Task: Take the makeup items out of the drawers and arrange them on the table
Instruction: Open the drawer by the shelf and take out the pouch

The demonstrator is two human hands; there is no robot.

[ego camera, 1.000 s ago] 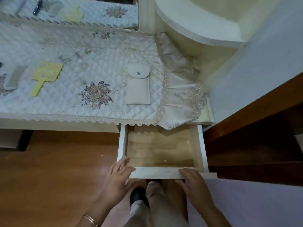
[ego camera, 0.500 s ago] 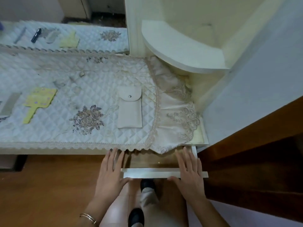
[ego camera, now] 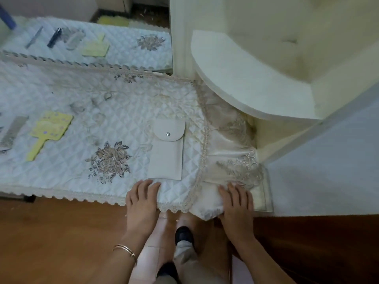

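1. Across the frame from 9 o'clock to the centre lay the dressing table, covered by a white quilted cloth (ego camera: 114, 111) with a scalloped lace edge.
2. At 1 o'clock stood a cream corner unit with a curved shelf (ego camera: 246, 78) jutting over the table's right end.
3. From 7 to 8 o'clock ran the wooden floor (ego camera: 51, 242), darker at 4 o'clock.
4. At 11 o'clock a mirror (ego camera: 127, 21) leaned behind the table and reflected the cloth and the small items on it.
5. Below the shelf, at 3 o'clock from the pouch, the cloth's embroidered satin flounce (ego camera: 231, 156) bunched and hung over the front edge.
6. At 6 o'clock the left hand (ego camera: 141, 203) lay flat on the cloth's front edge, fingers straight and close together, holding nothing.
7. Just past 5 o'clock the right hand (ego camera: 235, 206) pressed flat on the flounce, fingers straight and slightly spread, holding nothing.
8. Near the centre a cream snap pouch (ego camera: 167, 150) lay flat on the cloth, flap pointing to 12 o'clock, its lower edge just beyond the left fingertips.
9. At 9 o'clock lay a yellow hand mirror (ego camera: 49, 132), handle towards 7 o'clock.
10. Between it and the pouch sat an embroidered flower (ego camera: 109, 160).
11. At the far 9 o'clock edge a grey comb (ego camera: 12, 132) lay beside the yellow mirror.
12. Between the wrists a dark shoe (ego camera: 183, 235) stood on the floor.
13. A thin gold bracelet (ego camera: 124, 250) circled the left wrist.
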